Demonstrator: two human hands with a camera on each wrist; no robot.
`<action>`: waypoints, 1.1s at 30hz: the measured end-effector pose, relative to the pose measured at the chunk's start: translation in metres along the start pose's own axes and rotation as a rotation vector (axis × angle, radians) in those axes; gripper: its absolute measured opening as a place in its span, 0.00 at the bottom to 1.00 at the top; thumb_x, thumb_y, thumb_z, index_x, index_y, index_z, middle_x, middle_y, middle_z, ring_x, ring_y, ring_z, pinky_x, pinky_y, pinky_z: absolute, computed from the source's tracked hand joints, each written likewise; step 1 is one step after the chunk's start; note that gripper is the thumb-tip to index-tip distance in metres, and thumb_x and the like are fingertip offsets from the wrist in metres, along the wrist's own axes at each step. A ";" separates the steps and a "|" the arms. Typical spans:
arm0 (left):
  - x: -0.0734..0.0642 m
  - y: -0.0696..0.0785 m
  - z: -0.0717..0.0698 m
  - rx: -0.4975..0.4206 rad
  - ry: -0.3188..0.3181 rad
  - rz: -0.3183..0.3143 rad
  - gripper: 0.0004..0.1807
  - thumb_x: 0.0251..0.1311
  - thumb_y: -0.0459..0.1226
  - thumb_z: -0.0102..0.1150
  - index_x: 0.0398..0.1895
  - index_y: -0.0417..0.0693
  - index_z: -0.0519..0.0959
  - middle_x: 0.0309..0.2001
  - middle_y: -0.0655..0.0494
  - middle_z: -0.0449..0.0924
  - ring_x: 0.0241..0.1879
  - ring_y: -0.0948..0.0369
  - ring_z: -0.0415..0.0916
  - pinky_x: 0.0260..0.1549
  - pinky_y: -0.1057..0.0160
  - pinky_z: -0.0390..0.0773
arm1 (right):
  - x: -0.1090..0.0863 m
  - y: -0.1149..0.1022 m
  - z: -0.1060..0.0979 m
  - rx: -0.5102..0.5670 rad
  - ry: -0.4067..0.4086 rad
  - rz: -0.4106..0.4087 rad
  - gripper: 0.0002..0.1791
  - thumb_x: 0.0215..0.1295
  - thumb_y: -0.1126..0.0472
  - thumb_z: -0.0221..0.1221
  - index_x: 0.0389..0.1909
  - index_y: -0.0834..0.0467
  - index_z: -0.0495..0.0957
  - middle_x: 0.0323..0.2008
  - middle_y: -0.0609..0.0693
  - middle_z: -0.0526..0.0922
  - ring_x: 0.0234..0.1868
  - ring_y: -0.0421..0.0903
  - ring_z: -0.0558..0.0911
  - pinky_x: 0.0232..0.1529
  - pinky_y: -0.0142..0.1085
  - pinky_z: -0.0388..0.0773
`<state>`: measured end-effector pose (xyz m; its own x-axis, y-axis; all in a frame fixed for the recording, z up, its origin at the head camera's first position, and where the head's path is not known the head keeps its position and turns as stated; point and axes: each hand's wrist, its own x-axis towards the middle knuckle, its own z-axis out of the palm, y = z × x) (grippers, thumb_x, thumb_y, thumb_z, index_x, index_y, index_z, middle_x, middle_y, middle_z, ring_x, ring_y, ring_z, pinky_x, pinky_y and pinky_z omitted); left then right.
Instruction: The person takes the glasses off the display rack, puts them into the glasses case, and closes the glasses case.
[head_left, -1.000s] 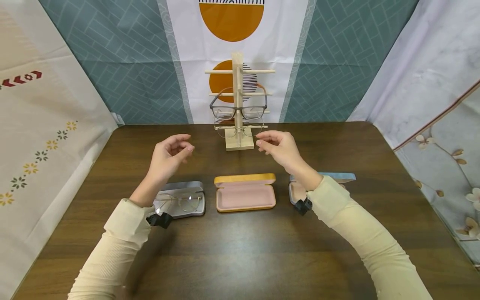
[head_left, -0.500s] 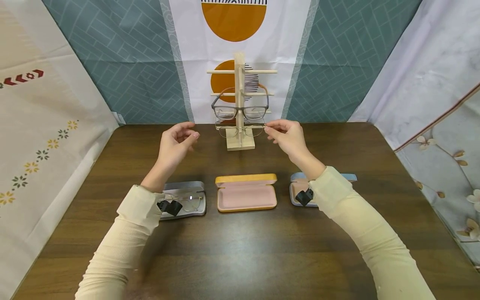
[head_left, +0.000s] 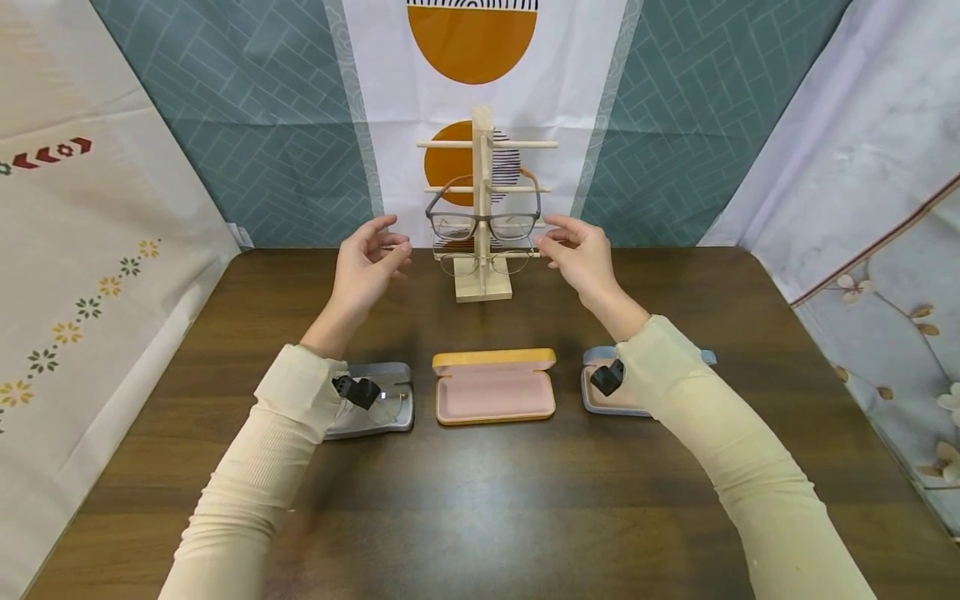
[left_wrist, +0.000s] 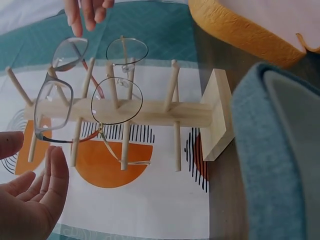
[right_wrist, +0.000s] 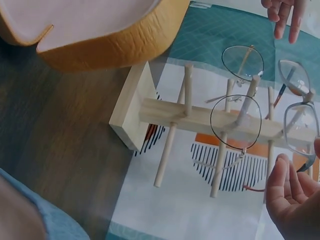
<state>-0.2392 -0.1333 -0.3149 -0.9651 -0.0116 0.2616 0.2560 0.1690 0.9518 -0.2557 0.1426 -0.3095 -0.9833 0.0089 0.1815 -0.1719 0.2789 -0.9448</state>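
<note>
A pair of grey-framed glasses (head_left: 483,218) with orange-tipped temples hangs on a wooden eyeglass stand (head_left: 483,287). Below it on the same stand is a thin wire-rimmed pair (head_left: 512,262). My left hand (head_left: 367,265) is raised left of the grey pair, thumb and fingers apart, with a gap to the frame in the head view. On the other side my right hand (head_left: 583,254) has its fingertips right beside the grey frame's right corner. In the right wrist view that corner (right_wrist: 306,164) shows between the parted thumb and fingers. Neither hand grips anything.
Three opened glasses cases lie in a row on the wooden table (head_left: 480,508): a grey one (head_left: 382,423) with wire glasses inside, a yellow one (head_left: 495,360) with pink lining, and a blue one (head_left: 600,407) partly behind the right forearm. Patterned cloth (head_left: 292,167) hangs behind the stand.
Both hands have risen from the level of the lower wire glasses to the grey pair. The left hand has also shifted right, toward the stand. Both pairs still hang there.
</note>
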 end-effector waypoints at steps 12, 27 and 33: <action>0.017 -0.001 0.004 -0.096 -0.045 -0.076 0.35 0.59 0.31 0.55 0.69 0.46 0.54 0.57 0.41 0.69 0.20 0.62 0.76 0.30 0.66 0.79 | 0.011 0.000 0.002 -0.004 -0.021 0.027 0.33 0.56 0.56 0.62 0.64 0.56 0.64 0.46 0.57 0.79 0.37 0.42 0.79 0.33 0.31 0.77; 0.031 -0.001 0.024 -0.215 -0.010 -0.085 0.28 0.60 0.30 0.54 0.64 0.41 0.63 0.52 0.34 0.72 0.16 0.63 0.74 0.22 0.67 0.78 | 0.019 0.000 0.009 0.039 0.019 -0.002 0.27 0.59 0.59 0.60 0.60 0.58 0.68 0.42 0.57 0.80 0.33 0.41 0.81 0.29 0.28 0.77; 0.034 -0.002 0.030 -0.198 0.000 -0.066 0.25 0.60 0.30 0.54 0.61 0.36 0.66 0.46 0.37 0.77 0.17 0.65 0.73 0.22 0.69 0.78 | 0.020 0.000 0.012 0.063 0.027 -0.021 0.26 0.61 0.60 0.58 0.60 0.60 0.68 0.41 0.59 0.80 0.39 0.53 0.80 0.32 0.30 0.78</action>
<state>-0.2744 -0.1041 -0.3127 -0.9801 -0.0161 0.1979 0.1983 -0.0287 0.9797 -0.2764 0.1311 -0.3089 -0.9777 0.0293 0.2080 -0.1968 0.2185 -0.9558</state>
